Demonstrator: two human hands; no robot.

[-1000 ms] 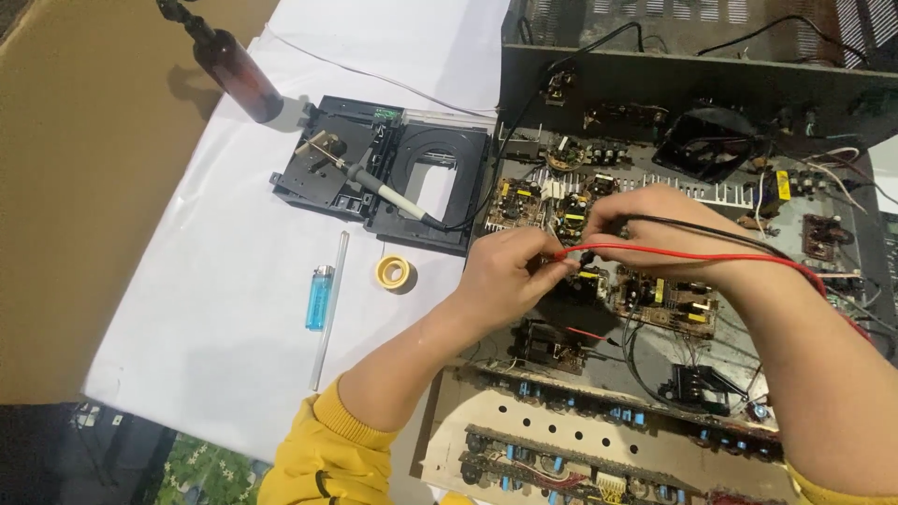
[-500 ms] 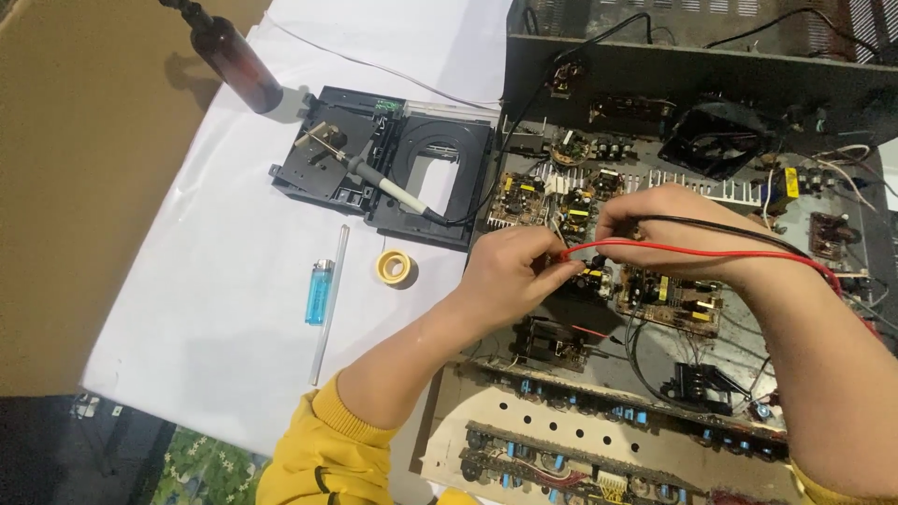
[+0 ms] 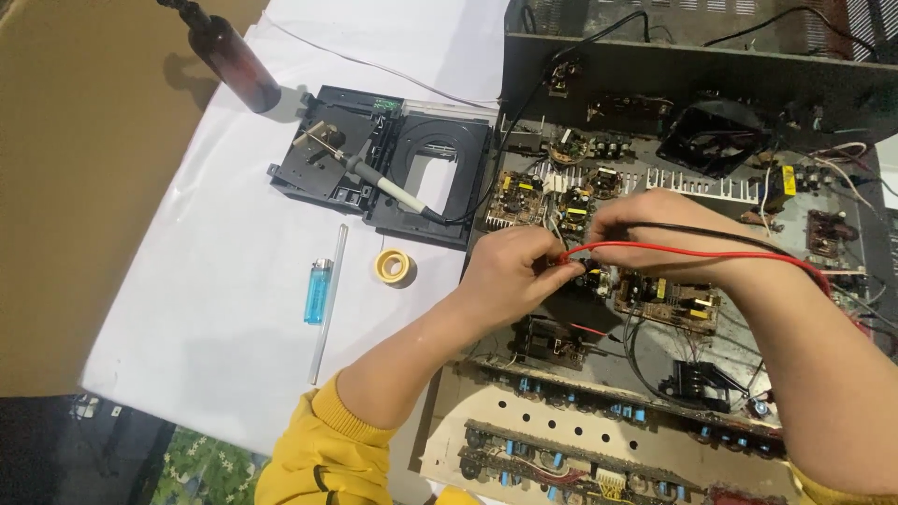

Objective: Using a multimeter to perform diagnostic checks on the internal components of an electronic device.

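Observation:
Both my hands work over an opened electronic chassis [image 3: 823, 178] full of circuit boards. My left hand [image 3: 510, 276] pinches the tip of a red test lead [image 3: 711, 251] against the boards near the middle. My right hand [image 3: 655, 224] is closed around a black test lead [image 3: 720, 234] just to the right, its fingertips touching those of the left hand. Both leads run off along my right forearm. The probe tips are hidden by my fingers. A green circuit board [image 3: 669, 299] lies just below the hands.
On the white sheet [image 3: 215, 309] lie a blue lighter [image 3: 318, 291], a clear thin rod [image 3: 328, 304], a yellow solder roll [image 3: 393, 266], and a black disc-drive tray [image 3: 374, 168] with a soldering iron [image 3: 383, 187]. A brown bottle [image 3: 229, 61] stands at back left.
The view has shifted slightly; my hands stay pressed together over the same spot on the boards, with only small finger movement.

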